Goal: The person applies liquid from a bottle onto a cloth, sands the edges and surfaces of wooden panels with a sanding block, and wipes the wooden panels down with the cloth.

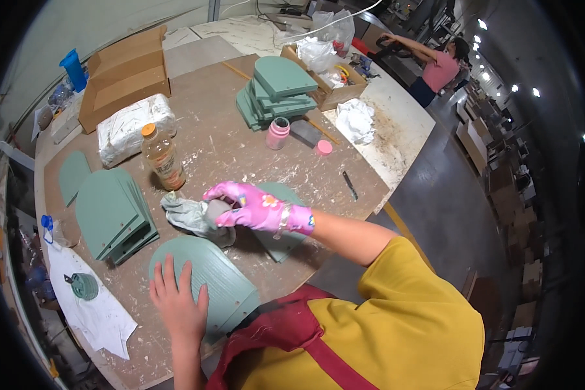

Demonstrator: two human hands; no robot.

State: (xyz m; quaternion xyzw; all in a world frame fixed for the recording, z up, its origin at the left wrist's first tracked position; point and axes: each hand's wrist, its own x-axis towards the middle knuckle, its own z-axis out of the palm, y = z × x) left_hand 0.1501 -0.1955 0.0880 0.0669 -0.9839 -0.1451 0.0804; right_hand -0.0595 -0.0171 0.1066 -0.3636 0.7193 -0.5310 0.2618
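Observation:
My bare left hand point(179, 299) lies with fingers spread on a green, round-topped panel point(224, 279) with small holes, close to my body. On my right hand point(257, 207) is a pink floral glove with a shiny band at the wrist. Its fingers are pinched on a crumpled grey-green rag point(192, 214), just beyond the panel. Another green panel point(283, 195) lies partly hidden under my right hand and forearm. To the left is a stack of several like panels point(110, 211). A bottle point(162, 159) with an orange cap and amber liquid stands behind the rag.
More green panels point(279, 84) are piled at the back, near an open pink jar point(277, 133) and its pink lid point(324, 148). A dark blade-like tool point(350, 185) lies right. Cardboard boxes point(127, 78), a white wrapped bundle point(136, 127) and a green round container point(83, 286) surround. Another person point(439, 68) stands far right.

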